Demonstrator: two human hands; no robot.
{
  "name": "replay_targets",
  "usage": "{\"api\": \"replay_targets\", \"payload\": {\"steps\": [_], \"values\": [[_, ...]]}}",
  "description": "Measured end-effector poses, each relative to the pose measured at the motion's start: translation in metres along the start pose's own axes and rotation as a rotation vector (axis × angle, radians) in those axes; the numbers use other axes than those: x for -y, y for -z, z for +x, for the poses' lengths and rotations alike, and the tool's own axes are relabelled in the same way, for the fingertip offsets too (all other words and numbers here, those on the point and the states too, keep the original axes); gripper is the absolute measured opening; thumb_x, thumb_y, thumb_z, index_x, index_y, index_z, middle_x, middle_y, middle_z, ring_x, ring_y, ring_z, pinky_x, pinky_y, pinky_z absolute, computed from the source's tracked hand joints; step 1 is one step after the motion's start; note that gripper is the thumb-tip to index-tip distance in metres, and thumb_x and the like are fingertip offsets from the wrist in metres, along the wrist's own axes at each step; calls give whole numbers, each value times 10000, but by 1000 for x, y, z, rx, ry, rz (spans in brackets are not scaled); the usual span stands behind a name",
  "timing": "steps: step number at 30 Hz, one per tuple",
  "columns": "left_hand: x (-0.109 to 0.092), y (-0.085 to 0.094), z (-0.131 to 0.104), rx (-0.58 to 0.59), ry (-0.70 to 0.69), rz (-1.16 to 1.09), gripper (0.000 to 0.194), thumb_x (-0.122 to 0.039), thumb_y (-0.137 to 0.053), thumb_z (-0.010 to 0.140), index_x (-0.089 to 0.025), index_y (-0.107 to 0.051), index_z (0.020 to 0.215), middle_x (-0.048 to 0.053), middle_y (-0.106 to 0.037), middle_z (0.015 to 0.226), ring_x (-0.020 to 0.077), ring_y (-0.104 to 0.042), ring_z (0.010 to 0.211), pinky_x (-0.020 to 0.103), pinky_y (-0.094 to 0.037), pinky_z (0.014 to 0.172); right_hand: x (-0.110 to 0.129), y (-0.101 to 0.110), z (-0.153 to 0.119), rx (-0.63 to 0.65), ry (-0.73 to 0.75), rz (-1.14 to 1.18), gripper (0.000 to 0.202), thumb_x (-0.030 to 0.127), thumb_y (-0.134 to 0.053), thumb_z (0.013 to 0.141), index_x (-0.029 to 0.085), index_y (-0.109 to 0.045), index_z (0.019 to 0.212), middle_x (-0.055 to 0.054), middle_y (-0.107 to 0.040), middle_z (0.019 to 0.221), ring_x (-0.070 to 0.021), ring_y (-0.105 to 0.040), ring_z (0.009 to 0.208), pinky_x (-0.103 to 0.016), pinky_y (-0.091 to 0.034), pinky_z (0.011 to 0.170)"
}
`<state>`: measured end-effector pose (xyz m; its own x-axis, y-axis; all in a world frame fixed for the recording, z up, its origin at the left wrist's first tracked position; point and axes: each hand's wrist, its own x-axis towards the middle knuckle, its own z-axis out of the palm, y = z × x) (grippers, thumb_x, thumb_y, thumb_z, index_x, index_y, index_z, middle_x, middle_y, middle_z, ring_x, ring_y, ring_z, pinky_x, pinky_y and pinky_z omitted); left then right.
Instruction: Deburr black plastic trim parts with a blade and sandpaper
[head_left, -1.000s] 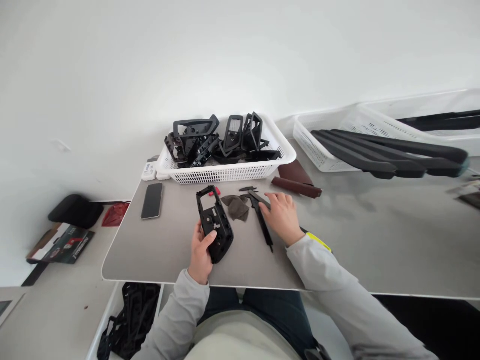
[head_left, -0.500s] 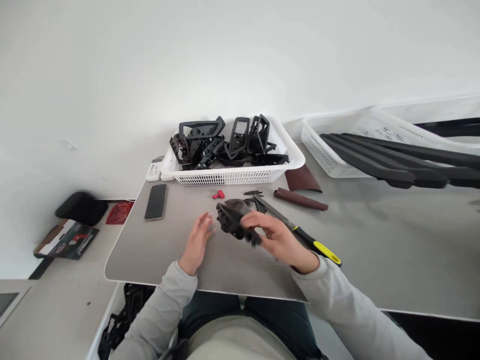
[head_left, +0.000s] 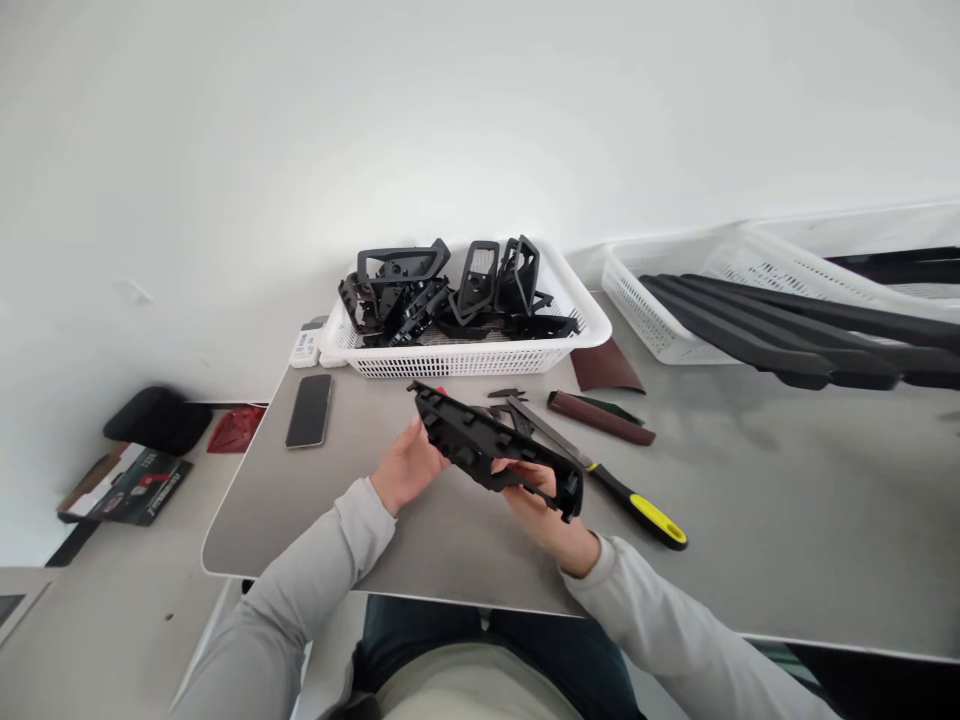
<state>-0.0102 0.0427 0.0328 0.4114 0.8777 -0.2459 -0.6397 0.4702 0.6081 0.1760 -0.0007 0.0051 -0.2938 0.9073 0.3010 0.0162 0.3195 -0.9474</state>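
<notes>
Above the table, a long black plastic frame part (head_left: pixel 480 440) is held at a slant, its clipped and ribbed side facing me. Its left end rests in my left hand (head_left: pixel 411 466), whose fingertips are partly hidden behind it. My right hand (head_left: pixel 546 518) is closed round the right half, with fingers through the opening there. Just beyond the part lies a file (head_left: pixel 630 500) with a black and yellow handle. Beside the file's blade are a small dark tool (head_left: pixel 507 393) and a rolled piece of brown sandpaper (head_left: pixel 600 418).
At the back, a white basket (head_left: pixel 465 365) holds several similar black frames. A second white basket (head_left: pixel 667 345) carries long dark strips (head_left: pixel 780 335) that jut over the table. A phone (head_left: pixel 309 411) lies at left, and a flat brown sheet (head_left: pixel 609 368) sits behind the roll.
The black part has been turned so its long ribbed side shows. My left hand, apart from it before, has come onto its left end. My right hand has shifted its hold.
</notes>
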Motion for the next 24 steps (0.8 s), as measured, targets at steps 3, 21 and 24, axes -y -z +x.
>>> {"api": "replay_targets", "payload": {"steps": [3,21,24], "values": [[0,3,8,-74,31,-32,301,-445,-666,785,-165,-677,896,44,-736,850,202,-682,837,330,-491,819,-6,-9,-2,-37,69,4,205,434,-481,929,276,-565,1031,-71,-672,941,-220,-673,856,-376,-572,787],[-9,8,8,-83,183,557,470,-562,-781,591,-135,-605,674,-36,-575,552,63,-492,475,197,-348,485,10,110,49,-276,-302,-1038,133,271,-535,790,189,-592,878,-118,-695,893,-292,-653,872,-448,-457,826],[-10,12,7,-88,207,558,426,-509,-792,581,-138,-590,638,-29,-572,540,74,-492,468,204,-339,473,27,90,47,-233,-303,-585,219,380,-604,767,217,-543,900,-62,-681,829,-239,-656,767,-360,-498,682]]}}
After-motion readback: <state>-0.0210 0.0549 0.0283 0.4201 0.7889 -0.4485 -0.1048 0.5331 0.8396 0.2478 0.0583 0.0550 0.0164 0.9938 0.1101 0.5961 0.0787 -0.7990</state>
